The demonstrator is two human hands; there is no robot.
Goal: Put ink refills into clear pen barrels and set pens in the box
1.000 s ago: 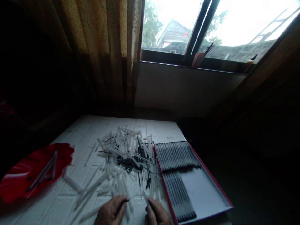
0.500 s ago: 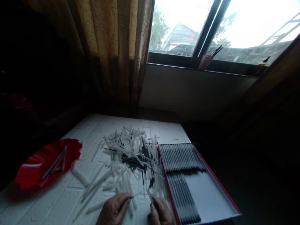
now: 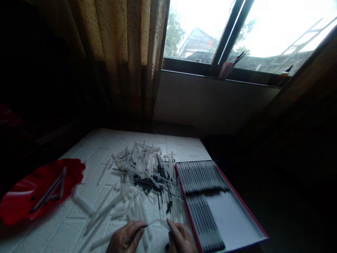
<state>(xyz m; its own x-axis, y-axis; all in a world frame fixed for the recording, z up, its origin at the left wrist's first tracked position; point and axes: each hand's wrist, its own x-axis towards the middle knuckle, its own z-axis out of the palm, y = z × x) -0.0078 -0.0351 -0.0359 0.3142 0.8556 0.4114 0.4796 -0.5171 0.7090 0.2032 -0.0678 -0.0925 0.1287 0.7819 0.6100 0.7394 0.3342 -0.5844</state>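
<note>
At the near edge of the table, my left hand [image 3: 125,238] pinches a thin pen refill [image 3: 152,222] with a dark end. Its pale end points toward my right hand [image 3: 182,239], which is closed on a translucent pen barrel [image 3: 164,224]. The two parts nearly meet between my hands; whether they touch I cannot tell. Just beyond lie loose clear pen barrels [image 3: 140,208] and a heap of black pen parts [image 3: 146,183]. Right of my right hand is a shallow red-edged box [image 3: 231,218] with pens in two rows, the nearer row covering only its left side.
A red scalloped dish [image 3: 79,169] with a few pen pieces stands at the left of the white brick-patterned table [image 3: 91,149]. Behind the table hang a curtain [image 3: 113,42] and a window [image 3: 195,31], with a pink holder [image 3: 225,70] on its sill.
The view has shifted slightly, so the dish and table appear farther left. My right fingers have moved up along the barrel, and the barrel lies more tilted toward the refill.
</note>
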